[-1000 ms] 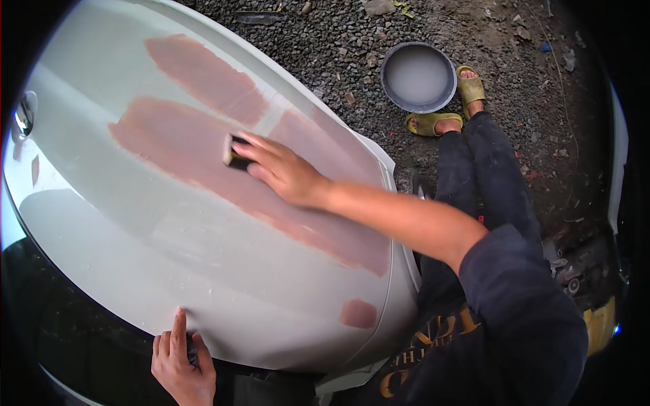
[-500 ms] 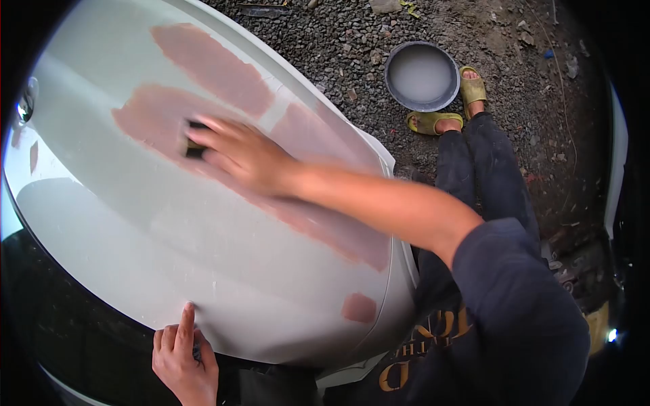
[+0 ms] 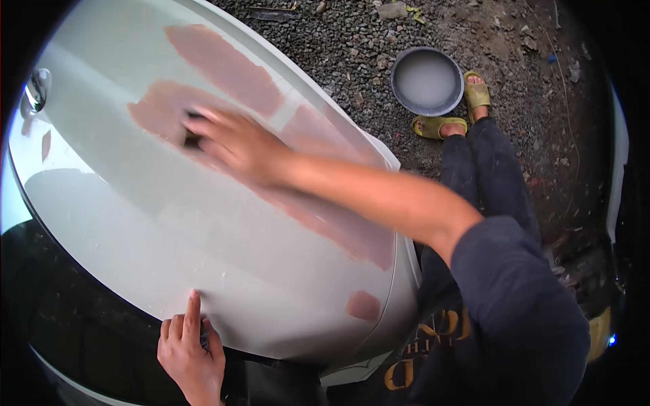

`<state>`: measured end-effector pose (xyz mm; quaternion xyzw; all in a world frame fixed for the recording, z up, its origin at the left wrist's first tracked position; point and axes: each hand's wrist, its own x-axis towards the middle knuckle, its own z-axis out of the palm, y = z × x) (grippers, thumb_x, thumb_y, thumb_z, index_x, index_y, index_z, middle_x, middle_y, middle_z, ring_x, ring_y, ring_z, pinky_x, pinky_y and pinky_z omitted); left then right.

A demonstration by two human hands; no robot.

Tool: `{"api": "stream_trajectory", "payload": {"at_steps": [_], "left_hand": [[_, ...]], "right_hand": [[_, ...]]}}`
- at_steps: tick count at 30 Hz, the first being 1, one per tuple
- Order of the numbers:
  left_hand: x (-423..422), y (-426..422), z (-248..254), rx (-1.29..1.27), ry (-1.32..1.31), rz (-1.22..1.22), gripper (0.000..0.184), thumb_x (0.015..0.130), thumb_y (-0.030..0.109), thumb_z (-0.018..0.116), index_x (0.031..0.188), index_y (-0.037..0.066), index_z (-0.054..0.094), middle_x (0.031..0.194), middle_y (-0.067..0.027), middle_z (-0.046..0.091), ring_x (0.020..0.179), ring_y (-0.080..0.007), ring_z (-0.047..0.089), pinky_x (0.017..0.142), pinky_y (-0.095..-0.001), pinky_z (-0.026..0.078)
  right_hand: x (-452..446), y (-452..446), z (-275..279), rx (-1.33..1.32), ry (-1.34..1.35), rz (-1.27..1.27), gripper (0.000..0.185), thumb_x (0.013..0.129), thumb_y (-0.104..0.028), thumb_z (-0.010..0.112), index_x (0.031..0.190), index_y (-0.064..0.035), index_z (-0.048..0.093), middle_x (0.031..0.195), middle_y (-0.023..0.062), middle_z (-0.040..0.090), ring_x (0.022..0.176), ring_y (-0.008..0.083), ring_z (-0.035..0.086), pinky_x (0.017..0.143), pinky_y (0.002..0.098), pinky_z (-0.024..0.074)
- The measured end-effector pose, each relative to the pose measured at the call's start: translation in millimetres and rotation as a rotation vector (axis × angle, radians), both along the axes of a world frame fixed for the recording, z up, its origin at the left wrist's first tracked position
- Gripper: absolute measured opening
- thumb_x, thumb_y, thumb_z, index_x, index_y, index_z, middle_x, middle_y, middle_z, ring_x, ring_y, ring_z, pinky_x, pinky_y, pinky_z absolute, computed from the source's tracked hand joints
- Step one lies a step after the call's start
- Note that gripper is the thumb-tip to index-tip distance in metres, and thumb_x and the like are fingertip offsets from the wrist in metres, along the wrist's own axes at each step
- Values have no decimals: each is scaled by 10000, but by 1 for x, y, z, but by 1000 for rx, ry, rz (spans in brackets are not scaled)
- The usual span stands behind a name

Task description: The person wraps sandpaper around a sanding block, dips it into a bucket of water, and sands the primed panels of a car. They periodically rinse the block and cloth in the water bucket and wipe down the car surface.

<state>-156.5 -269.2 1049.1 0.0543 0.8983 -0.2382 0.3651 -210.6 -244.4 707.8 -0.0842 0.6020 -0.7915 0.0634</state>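
Note:
My right hand (image 3: 237, 145) is closed around a small dark sanding block (image 3: 192, 139), blurred by motion. It presses the block against a pinkish-brown patch (image 3: 159, 111) on a pale, glossy car body panel (image 3: 169, 223). Further patches of the same colour lie beside and beneath my forearm. At the panel's lower edge is my left hand (image 3: 189, 355), its index finger stretched out with the tip touching the surface. Its other fingers are curled, and a bit of greyish material (image 3: 204, 340) shows between thumb and palm, too small to name.
On the gravel (image 3: 338, 61) stands a round grey basin (image 3: 426, 81) of cloudy liquid, right by my feet in yellow-green sandals (image 3: 440, 127). A shiny chrome piece (image 3: 38, 89) sits at the panel's far left. Dark glass (image 3: 61, 304) borders the panel at lower left.
The whole view has shifted slightly, with the panel and basin a little lower and to the right. My right hand sits slightly nearer the patch's left end with the block; my left fingertip remains on the panel.

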Motion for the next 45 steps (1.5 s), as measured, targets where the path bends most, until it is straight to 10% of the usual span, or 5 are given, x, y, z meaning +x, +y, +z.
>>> {"api": "stream_trajectory", "payload": {"at_steps": [6, 13, 22, 26, 45], "left_hand": [[-1, 1, 2, -6, -6, 3, 557, 835, -7, 622, 1384, 90, 622, 791, -119, 591, 745, -297, 584, 665, -405, 492], [3, -8, 1, 17, 9, -22, 639, 785, 15, 656, 1415, 109, 602, 788, -67, 599, 716, -254, 587, 625, -375, 484], [2, -7, 7, 49, 52, -66, 577, 803, 48, 659, 1372, 134, 623, 872, -84, 652, 808, -287, 639, 694, -409, 529], [13, -32, 14, 109, 77, -53, 545, 814, 110, 668, 1356, 147, 623, 954, -79, 691, 900, -290, 670, 771, -427, 564], [51, 51, 204, 892, 1062, 180, 406, 907, 67, 660, 1310, 26, 640, 1272, -164, 662, 1161, -307, 626, 1044, -405, 461]], "right_hand": [[152, 90, -3, -54, -120, 165, 534, 988, -76, 591, 1502, -102, 450, 1599, 215, 357, 1431, 411, 409, 1151, 523, 343], [-81, -37, 13, -97, -143, 39, 420, 1030, -237, 548, 1417, -75, 532, 1502, 162, 478, 1399, 358, 443, 1156, 454, 366], [264, 117, -17, 140, -533, 235, 501, 1041, -174, 540, 1520, -82, 430, 1591, 205, 378, 1481, 360, 370, 1197, 434, 321], [242, 194, -9, 162, -750, 517, 526, 1026, -219, 555, 1512, -60, 429, 1489, 212, 507, 1375, 324, 501, 1128, 391, 391], [149, 506, 167, 757, -32, 231, 547, 925, -271, 685, 1402, -35, 560, 1318, 187, 582, 1254, 362, 568, 1082, 421, 445]]}}
